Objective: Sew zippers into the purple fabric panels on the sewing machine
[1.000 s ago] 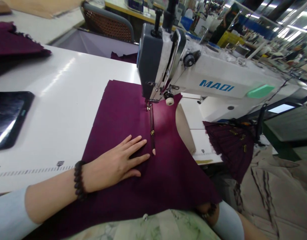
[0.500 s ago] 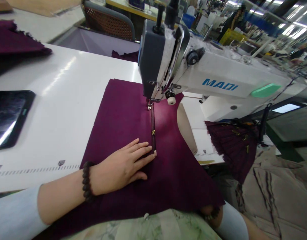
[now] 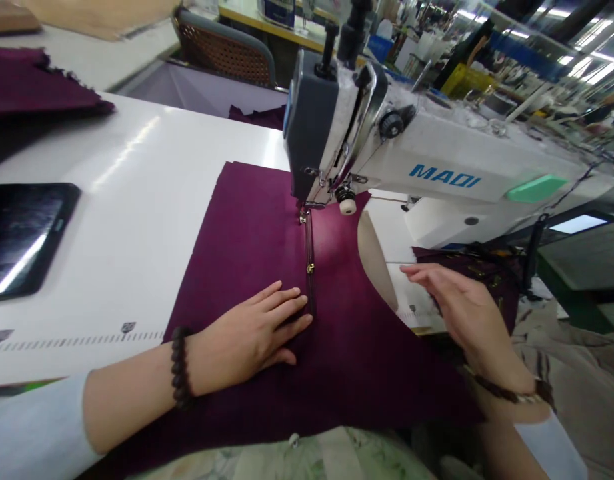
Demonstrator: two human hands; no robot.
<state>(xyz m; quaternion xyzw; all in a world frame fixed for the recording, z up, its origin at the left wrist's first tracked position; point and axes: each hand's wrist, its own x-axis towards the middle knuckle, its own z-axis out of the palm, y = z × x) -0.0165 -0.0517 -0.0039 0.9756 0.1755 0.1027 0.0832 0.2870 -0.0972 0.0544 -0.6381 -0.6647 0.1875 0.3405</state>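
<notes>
"Checking the left hand first: what does it hold?" the trainee asks.

"Nothing," the supervisor replies. "It lies palm down with the fingers flat on the burgundy woven fabric panel. The fingertips touch the dark zipper tape just below its small brass pull. The right hand hovers open and empty over the panel's right edge, fingers extended, near a stack of burgundy pieces."

"Progress?"

"Judged partway. The zipper's far end sits under the metal presser foot of the white industrial sewing machine. The stretch from foot to fingertips lies on the near side of the needle and appears yet to be fed. Stitches cannot be made out."

"Condition of the panel?"

"Smooth and unwrinkled. It lies flat on the white table, with its near edge draped toward the person's lap. The zipper runs straight."
</notes>
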